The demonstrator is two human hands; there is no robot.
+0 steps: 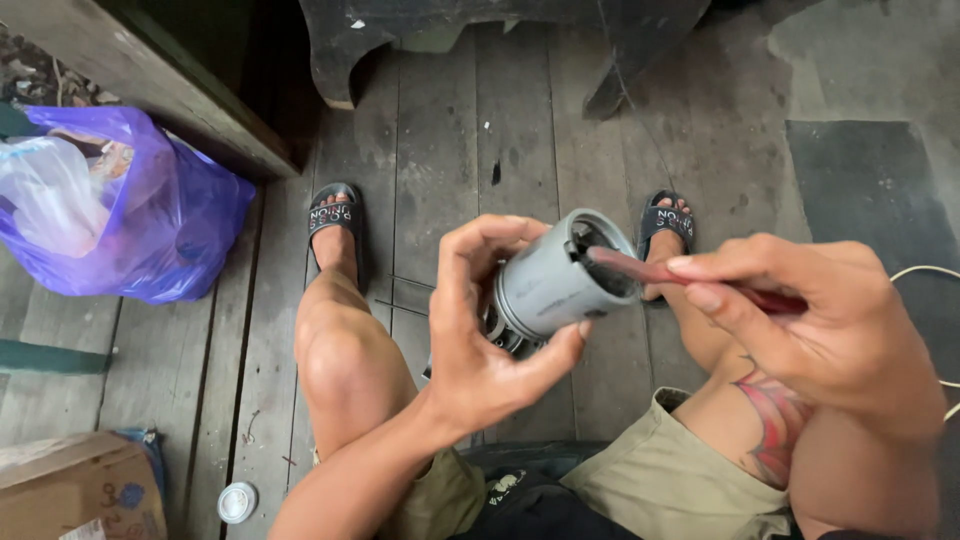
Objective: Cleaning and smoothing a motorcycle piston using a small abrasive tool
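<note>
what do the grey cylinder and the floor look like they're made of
The grey cylinder in the left hand looks like cast metal, probably aluminium: matte, even grey skin with machined ring grooves near its open end. The floor looks like bare, weathered wood: long grey planks with dark gaps and stains.

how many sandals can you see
2: one black sandal on the foot at the left of the plank floor, the other black sandal at the right, partly hidden behind the grey cylinder.
</note>
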